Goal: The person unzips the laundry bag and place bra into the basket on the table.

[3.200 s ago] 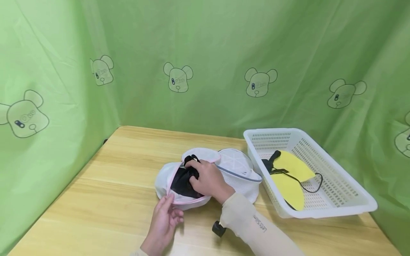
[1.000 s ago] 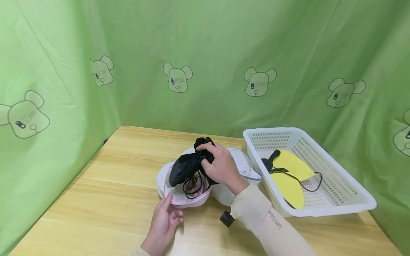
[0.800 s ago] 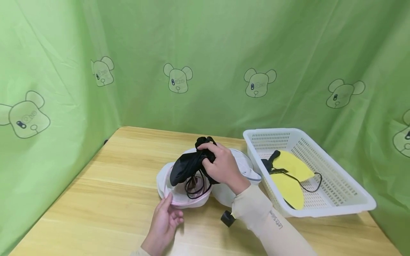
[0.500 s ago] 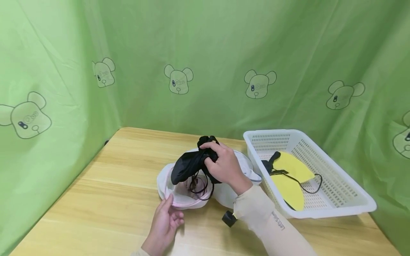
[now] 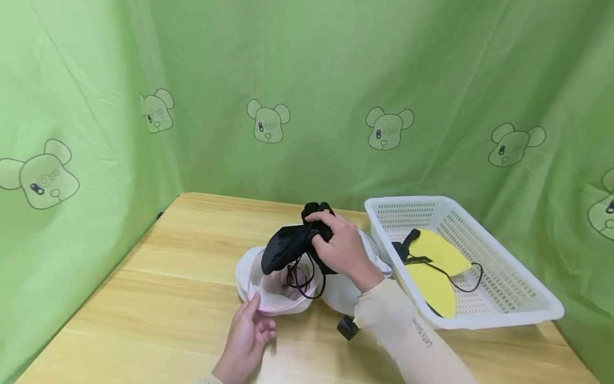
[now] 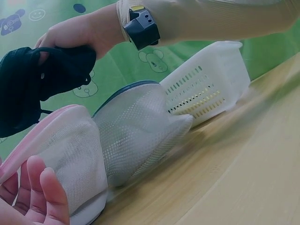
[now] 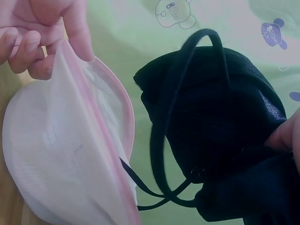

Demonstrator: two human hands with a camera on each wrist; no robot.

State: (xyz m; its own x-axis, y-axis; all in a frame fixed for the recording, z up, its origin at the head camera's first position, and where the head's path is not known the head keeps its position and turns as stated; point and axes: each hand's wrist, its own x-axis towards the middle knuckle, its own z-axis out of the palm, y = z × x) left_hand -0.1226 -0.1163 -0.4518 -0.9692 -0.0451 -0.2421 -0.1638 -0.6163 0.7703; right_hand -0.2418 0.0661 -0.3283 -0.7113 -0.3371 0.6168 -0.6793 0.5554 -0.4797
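Observation:
My right hand grips a bunched black bra above a white mesh laundry bag with a pink zip edge. In the right wrist view, the bra's thin straps loop down to the bag's mouth. My left hand pinches the near pink edge of the laundry bag between thumb and finger, its other fingers loosely curled. The bag's mouth gapes, and something pinkish-brown shows inside. Right beside it is a second mesh bag with a grey-blue zip, partly hidden behind my right hand in the head view.
A white slotted plastic basket stands at the right of the wooden table. In it lie yellow cup-like pieces with black straps and a cord. Green curtains with bear drawings hang behind and on both sides.
My right hand has drawn the black bra up out of the pink-edged bag and moved it rightward, straps trailing. My left hand has stayed at the bag's edge.

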